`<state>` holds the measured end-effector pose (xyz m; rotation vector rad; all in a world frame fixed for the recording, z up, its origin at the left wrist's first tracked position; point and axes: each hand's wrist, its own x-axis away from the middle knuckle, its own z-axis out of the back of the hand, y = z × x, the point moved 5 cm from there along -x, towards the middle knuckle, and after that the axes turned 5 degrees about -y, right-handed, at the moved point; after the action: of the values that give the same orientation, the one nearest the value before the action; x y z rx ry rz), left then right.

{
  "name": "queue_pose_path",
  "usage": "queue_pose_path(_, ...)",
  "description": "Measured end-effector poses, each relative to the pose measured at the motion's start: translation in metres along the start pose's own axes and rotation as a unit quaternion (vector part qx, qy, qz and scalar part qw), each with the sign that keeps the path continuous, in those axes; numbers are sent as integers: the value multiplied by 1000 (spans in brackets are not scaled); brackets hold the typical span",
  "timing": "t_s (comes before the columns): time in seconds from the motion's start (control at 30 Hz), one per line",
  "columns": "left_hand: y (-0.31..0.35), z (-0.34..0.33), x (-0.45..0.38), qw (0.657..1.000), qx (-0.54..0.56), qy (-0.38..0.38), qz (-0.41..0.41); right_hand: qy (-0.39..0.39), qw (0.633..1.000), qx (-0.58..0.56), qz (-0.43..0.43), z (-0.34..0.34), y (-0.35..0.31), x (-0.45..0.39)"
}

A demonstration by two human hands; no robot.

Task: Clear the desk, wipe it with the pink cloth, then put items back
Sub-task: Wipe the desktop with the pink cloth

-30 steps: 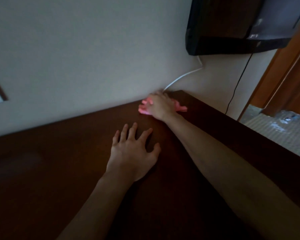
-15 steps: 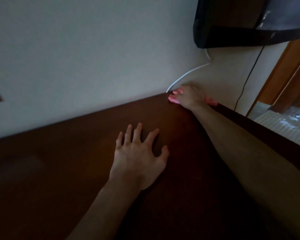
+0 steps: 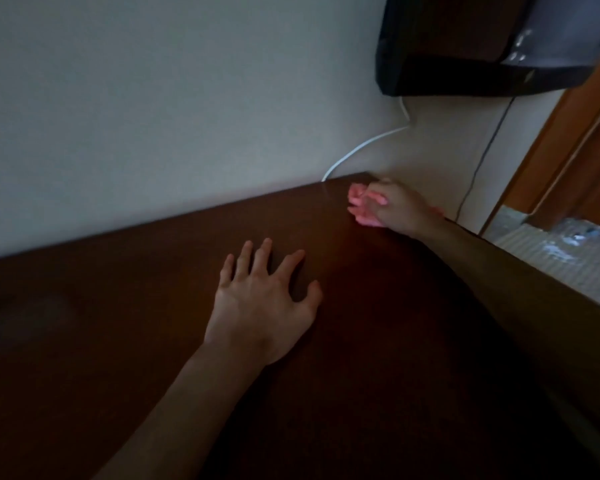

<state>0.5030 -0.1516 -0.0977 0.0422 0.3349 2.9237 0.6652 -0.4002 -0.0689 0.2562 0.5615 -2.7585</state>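
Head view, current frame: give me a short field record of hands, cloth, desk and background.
left hand: flat on the desk, fingers spread, holds nothing
right hand: grips the pink cloth, at the far right corner
pink cloth: bunched, on the desk surface
desk: dark brown wood, against the wall
background: white cable running down the wall; dark screen mounted above
stage: wiping
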Motion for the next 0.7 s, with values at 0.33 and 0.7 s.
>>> queue_pose_path(0.33,3,6,4,1000,-2,-11,10,-51,993,93,-48,-32,-79,-45)
queue_pose_path(0.7,0,0,-1,1000,-9,-16,8,-16,997,77,-11,6,-29,23)
